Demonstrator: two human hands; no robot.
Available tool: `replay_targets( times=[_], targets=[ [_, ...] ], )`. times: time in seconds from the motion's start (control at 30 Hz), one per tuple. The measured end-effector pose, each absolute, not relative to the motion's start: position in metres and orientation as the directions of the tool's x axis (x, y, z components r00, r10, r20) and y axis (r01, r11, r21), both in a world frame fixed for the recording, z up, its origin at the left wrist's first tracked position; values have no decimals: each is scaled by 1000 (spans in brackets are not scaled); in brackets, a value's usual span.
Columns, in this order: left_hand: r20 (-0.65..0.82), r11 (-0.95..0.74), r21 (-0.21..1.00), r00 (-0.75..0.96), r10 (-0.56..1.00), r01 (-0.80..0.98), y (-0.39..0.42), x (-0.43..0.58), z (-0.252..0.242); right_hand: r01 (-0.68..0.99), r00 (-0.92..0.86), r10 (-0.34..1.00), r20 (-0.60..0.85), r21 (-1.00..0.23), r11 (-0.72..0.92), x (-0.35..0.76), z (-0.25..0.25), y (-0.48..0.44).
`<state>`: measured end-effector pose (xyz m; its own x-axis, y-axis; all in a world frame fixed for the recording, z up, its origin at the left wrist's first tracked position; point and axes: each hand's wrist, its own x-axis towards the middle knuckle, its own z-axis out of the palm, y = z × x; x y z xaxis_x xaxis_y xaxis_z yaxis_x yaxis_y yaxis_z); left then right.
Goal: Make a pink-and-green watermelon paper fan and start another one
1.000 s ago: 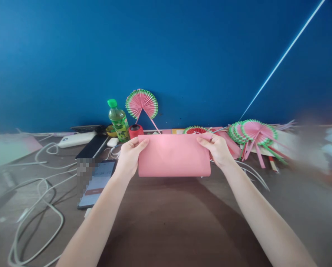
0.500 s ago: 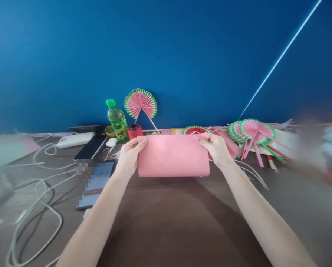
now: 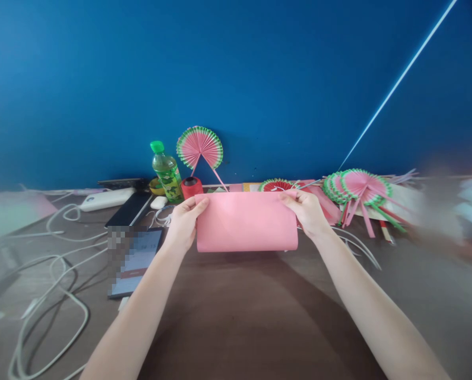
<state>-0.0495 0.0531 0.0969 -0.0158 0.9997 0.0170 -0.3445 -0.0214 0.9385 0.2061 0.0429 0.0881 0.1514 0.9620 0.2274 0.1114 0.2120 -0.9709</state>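
Above the table (image 3: pixel 236 327), left hand (image 3: pixel 183 222) and right hand (image 3: pixel 310 214), fingers pinching 2 corners, hold a sheet (image 3: pixel 247 224), bent over but visibly unpleated, 1 fan (image 3: pixel 200 146) behind already pleated.

Left hand (image 3: pixel 183 224) and right hand (image 3: pixel 309 214) pinch pink paper (image 3: pixel 247 221); a bottle (image 3: pixel 166 175) stands at its ten o'clock, a pleated fan (image 3: pixel 200 141) at eleven.

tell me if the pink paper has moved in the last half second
No, the pink paper shows no visible shift in any direction against the green-capped bottle.
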Motion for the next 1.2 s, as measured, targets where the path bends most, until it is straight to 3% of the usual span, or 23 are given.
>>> replay_targets(
  times=[0.13, 0.23, 0.33, 0.4, 0.47, 0.77, 0.93, 1.2],
  targets=[
    [15, -21, 947, -20, 1000, -321, 53, -49, 96, 105, 167, 961, 219, -973, 204, 205, 88, 44],
    [3, -4, 979, -5, 1000, -202, 54, -52, 90, 198, 163, 966, 199, -966, 166, 206, 83, 46],
    [35, -31, 968, -10, 999, 249, 60, -59, 79, 439, 87, 983, 160, -892, 106, 206, 72, 48],
    [56, -64, 788, 33, 998, 613, 64, -64, 71, 621, -9, 992, 125, -777, 103, 203, 62, 48],
    [38, -83, 652, 76, 996, 754, 67, -68, 63, 734, -74, 992, 104, -668, 125, 198, 51, 48],
    [2, -154, 519, 179, 984, 841, 60, -73, 39, 845, -105, 978, 181, -502, 184, 187, 14, 31],
    [44, -209, 512, 217, 975, 833, 47, -73, 29, 817, -238, 919, 315, -446, 364, 200, 4, 27],
    [126, -256, 546, 224, 966, 798, 43, -75, 22, 758, -243, 889, 389, -496, 424, 207, -4, 30]
  ],
)
